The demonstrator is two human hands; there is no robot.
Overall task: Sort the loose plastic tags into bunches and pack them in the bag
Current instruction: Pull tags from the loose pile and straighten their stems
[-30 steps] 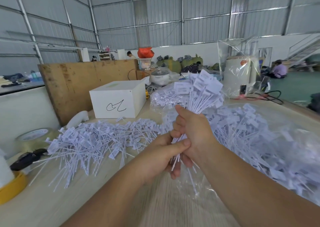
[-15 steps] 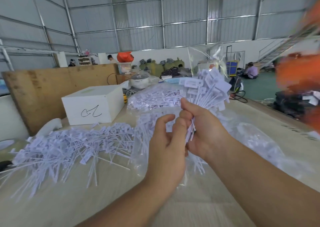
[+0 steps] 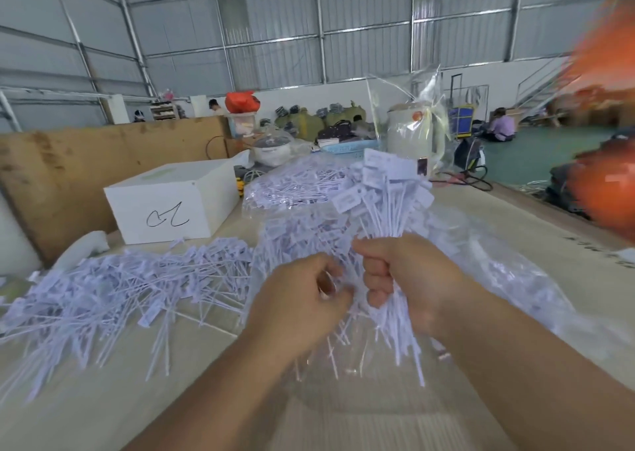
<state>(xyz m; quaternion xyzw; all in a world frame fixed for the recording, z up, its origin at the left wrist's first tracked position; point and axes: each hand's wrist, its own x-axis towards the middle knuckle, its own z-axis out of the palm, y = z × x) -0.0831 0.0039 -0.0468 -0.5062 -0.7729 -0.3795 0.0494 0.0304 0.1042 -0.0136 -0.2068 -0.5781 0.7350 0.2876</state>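
Note:
My right hand [image 3: 409,279] grips a bunch of white plastic tags [image 3: 388,196] by the stems, heads fanned upward, tails hanging below my fist. My left hand [image 3: 302,299] is just left of it with fingers curled, fingertips at the tails; whether it pinches any is unclear. A clear plastic bag [image 3: 498,279] with tags inside lies on the table under and right of my hands. A heap of loose tags [image 3: 120,285] spreads over the table to the left.
A white box [image 3: 171,203] with a scribble stands behind the loose heap, a wooden board [image 3: 86,162] behind that. Another filled clear bag [image 3: 295,182] lies further back. A wrapped white appliance [image 3: 412,134] stands at the back; blurred orange things [image 3: 604,189] at the right edge.
My left hand has dropped from beside the bunch's stems and curled near the tails. My right fist has tightened round the bunch. The view has shifted slightly.

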